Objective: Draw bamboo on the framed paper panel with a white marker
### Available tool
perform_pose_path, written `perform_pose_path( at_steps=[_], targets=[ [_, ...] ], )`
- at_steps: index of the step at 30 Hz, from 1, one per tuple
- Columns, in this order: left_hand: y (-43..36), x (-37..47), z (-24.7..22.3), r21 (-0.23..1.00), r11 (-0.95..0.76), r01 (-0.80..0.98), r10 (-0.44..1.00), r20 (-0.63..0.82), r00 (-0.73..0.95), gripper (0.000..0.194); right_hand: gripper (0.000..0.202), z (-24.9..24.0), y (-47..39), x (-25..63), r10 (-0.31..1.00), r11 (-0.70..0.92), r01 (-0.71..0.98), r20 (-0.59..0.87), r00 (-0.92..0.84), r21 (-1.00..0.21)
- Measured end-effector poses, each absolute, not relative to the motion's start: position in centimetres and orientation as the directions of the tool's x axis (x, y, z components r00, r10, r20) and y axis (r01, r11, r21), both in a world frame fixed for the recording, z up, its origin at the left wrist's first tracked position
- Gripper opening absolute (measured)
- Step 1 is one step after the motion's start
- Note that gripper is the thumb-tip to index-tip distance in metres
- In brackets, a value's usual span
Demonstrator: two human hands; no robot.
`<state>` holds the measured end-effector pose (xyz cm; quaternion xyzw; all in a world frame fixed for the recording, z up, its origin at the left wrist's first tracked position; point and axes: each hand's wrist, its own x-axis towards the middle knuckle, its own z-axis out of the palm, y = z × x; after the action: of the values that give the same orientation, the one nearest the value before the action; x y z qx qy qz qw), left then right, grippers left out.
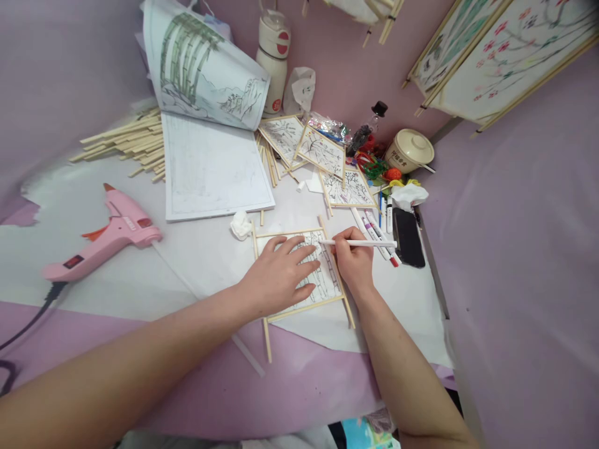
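Note:
My left hand (284,274) lies flat with fingers spread over a white panel (331,282) in a wooden stick frame (309,305), covering much of its left half. Black line drawing of bamboo stalks shows on the panel. My right hand (354,262) rests at the frame's right side, its fingers closed round a slim white pen (362,243). The pen lies nearly level, its tip pointing left at the panel's upper right part. A crumpled tissue (241,225) sits by the frame's upper left corner.
Left are a pink glue gun (110,234) and wooden sticks (135,143). An open picture pad (215,168), finished framed drawings (322,151), and a white bottle (272,65) stand behind. Markers (374,234), a phone (409,237) and a lidded pot (409,151) are right. Painted lantern panels (505,62) hang upper right.

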<state>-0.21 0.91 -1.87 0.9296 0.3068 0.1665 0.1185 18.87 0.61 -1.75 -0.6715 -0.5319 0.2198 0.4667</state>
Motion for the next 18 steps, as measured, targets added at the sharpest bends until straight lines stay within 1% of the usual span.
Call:
perform_pose_path(
  at_steps=[6, 9, 12, 15, 18],
  targets=[
    [0.98, -0.19, -1.84, 0.316, -0.783, 0.535, 0.610, 0.223, 0.761, 0.035, 0.015, -1.74, 0.64, 18.82, 0.921, 0.019, 0.495, 0.208, 0.329, -0.869],
    [0.95, -0.26, -1.91, 0.316, -0.786, 0.532, 0.608, 0.232, 0.760, 0.035, 0.013, -1.71, 0.61, 18.85, 0.886, 0.052, 0.459, 0.252, 0.388, -0.887],
    [0.95, -0.34, -1.95, 0.336, -0.783, 0.524, 0.613, 0.270, 0.743, 0.034, 0.012, -1.65, 0.56, 19.03, 0.847, 0.119, 0.411, 0.308, 0.433, -0.904],
    [0.97, -0.39, -1.81, 0.368, -0.768, 0.525, 0.633, 0.308, 0.710, 0.030, 0.012, -1.57, 0.46, 19.27, 0.832, 0.175, 0.413, 0.359, 0.424, -0.894],
    [0.94, -0.36, -1.56, 0.377, -0.755, 0.536, 0.648, 0.308, 0.697, 0.026, 0.011, -1.50, 0.32, 19.47, 0.842, 0.193, 0.412, 0.366, 0.396, -0.890]
  ],
)
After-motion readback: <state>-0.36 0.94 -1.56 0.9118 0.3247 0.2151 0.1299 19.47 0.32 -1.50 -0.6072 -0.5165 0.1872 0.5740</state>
